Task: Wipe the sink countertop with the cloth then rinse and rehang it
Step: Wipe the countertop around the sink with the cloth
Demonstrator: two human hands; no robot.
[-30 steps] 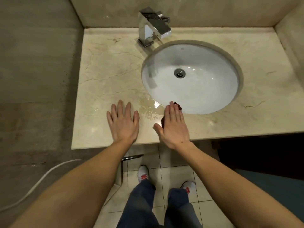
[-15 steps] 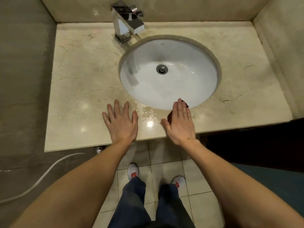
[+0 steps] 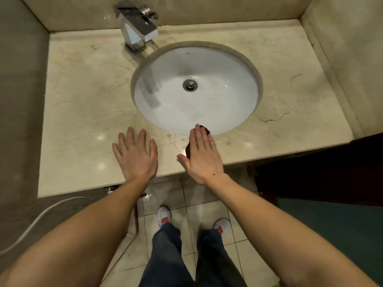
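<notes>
A dark red cloth [image 3: 188, 149] lies on the beige marble countertop [image 3: 87, 96], at the front rim of the white sink basin [image 3: 207, 108]. My right hand [image 3: 202, 156] presses flat on top of it, fingers together. Only the cloth's left edge and a tip past my fingertips show. To its left, my left hand [image 3: 135, 156] rests flat on the counter near the front edge, fingers spread, holding nothing. A wet patch [image 3: 176, 139] glistens on the marble between my hands.
A square chrome faucet [image 3: 136, 27] stands at the back left of the basin, and a metal drain [image 3: 189, 85] sits at its bottom. Walls close the counter at the back and right. A white hose [image 3: 39, 218] runs along the floor at the left.
Both hands have slid a little to the right along the counter's front edge, the right one carrying the cloth under it. The view has shifted too.
</notes>
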